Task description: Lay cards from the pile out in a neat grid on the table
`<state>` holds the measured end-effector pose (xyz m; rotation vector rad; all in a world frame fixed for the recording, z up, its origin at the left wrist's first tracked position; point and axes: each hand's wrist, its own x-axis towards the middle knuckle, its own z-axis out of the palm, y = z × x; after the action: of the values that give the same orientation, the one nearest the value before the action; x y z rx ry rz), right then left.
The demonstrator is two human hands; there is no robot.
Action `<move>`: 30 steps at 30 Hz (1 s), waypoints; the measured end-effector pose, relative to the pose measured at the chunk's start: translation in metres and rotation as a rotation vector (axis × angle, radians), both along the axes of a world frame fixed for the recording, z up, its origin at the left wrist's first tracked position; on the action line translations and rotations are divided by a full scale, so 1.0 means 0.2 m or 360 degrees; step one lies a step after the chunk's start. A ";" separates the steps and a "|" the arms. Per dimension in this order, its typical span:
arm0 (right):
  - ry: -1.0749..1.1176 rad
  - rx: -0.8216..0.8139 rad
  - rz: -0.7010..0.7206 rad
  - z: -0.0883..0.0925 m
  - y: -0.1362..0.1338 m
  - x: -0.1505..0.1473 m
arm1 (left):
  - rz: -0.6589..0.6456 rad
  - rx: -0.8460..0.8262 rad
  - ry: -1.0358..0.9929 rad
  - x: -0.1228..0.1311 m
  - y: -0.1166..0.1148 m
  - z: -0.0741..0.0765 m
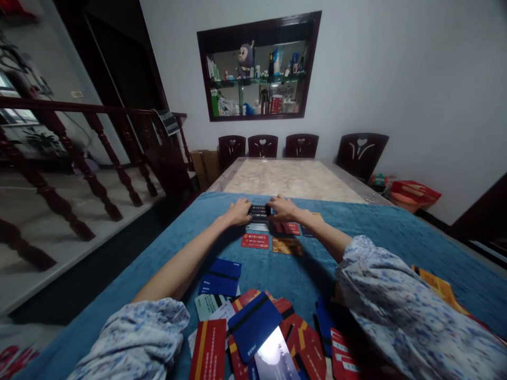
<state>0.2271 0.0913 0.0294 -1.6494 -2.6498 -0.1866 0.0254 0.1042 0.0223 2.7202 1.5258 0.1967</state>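
Note:
Both my arms reach far forward over a blue cloth (368, 232). My left hand (239, 211) and my right hand (282, 207) grip the two ends of a black card (259, 211), fingers curled on it. Just nearer to me lie a grey card (257, 227), a red card (255, 241), a second red card (288, 228) and a brown card (287, 246), laid flat in rows. A loose heap of red, blue and white cards (253, 332) lies close to my body between my floral sleeves.
The blue cloth covers the near part of a long marble-topped table (291, 179) with dark wooden chairs (263, 145) at its far end. A wooden stair railing (99, 158) runs at the left. A wall cabinet (257, 68) holds bottles. Orange cards (438, 285) lie at the right.

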 end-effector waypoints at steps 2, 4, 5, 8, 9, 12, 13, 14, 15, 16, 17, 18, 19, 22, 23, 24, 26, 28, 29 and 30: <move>-0.0022 -0.0022 -0.0035 0.00 0.03 0.00 | 0.0004 -0.0029 0.0008 0.01 0.03 -0.02; -0.0045 -0.0045 -0.0069 -0.01 0.05 0.00 | 0.0005 -0.0046 0.0019 0.03 0.07 -0.03; -0.0054 -0.0056 -0.0082 -0.01 0.07 0.00 | 0.0006 -0.0049 0.0025 0.03 0.09 -0.04; -0.0065 -0.0085 -0.0107 -0.02 0.10 0.00 | 0.0013 -0.0046 0.0033 0.04 0.15 -0.06; -0.0068 -0.0097 -0.0114 -0.03 0.11 0.00 | 0.0010 -0.0044 0.0034 0.04 0.17 -0.07; -0.0085 -0.0141 -0.0138 -0.03 0.14 -0.01 | -0.0015 -0.0045 0.0038 0.05 0.23 -0.10; -0.0092 -0.0159 -0.0147 -0.03 0.15 -0.01 | -0.0025 -0.0048 0.0040 0.05 0.25 -0.10; -0.0100 -0.0176 -0.0157 -0.04 0.16 -0.01 | -0.0032 -0.0052 0.0042 0.05 0.27 -0.11; -0.0106 -0.0190 -0.0166 -0.04 0.16 -0.01 | -0.0038 -0.0055 0.0046 0.06 0.28 -0.12; -0.0112 -0.0203 -0.0174 -0.04 0.17 -0.01 | -0.0044 -0.0059 0.0050 0.06 0.30 -0.13; -0.0117 -0.0213 -0.0182 -0.04 0.17 -0.02 | -0.0050 -0.0064 0.0055 0.06 0.31 -0.13; -0.0122 -0.0222 -0.0189 -0.03 0.17 -0.02 | -0.0056 -0.0069 0.0062 0.06 0.32 -0.14; -0.0126 -0.0230 -0.0194 -0.03 0.18 -0.02 | -0.0060 -0.0076 0.0070 0.07 0.33 -0.14; -0.0139 -0.0252 -0.0205 -0.03 0.18 -0.03 | -0.0071 -0.0104 0.0098 0.07 0.35 -0.14; -0.0143 -0.0257 -0.0209 -0.03 0.18 -0.03 | -0.0074 -0.0115 0.0109 0.07 0.35 -0.14; -0.0147 -0.0264 -0.0214 -0.03 0.19 -0.04 | -0.0076 -0.0125 0.0119 0.07 0.36 -0.13; -0.0152 -0.0275 -0.0221 -0.03 0.19 -0.04 | -0.0077 -0.0140 0.0136 0.07 0.36 -0.13; -0.0155 -0.0285 -0.0229 -0.03 0.20 -0.04 | -0.0069 -0.0156 0.0152 0.08 0.36 -0.12; -0.0156 -0.0289 -0.0235 -0.03 0.20 -0.05 | -0.0061 -0.0164 0.0160 0.08 0.36 -0.12; -0.0156 -0.0291 -0.0244 -0.04 0.20 -0.05 | -0.0051 -0.0174 0.0168 0.08 0.36 -0.11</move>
<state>0.2174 0.1310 0.0223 -1.9491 -2.6818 -0.0272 0.0416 0.1753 -0.0005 2.7066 1.4686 -0.0310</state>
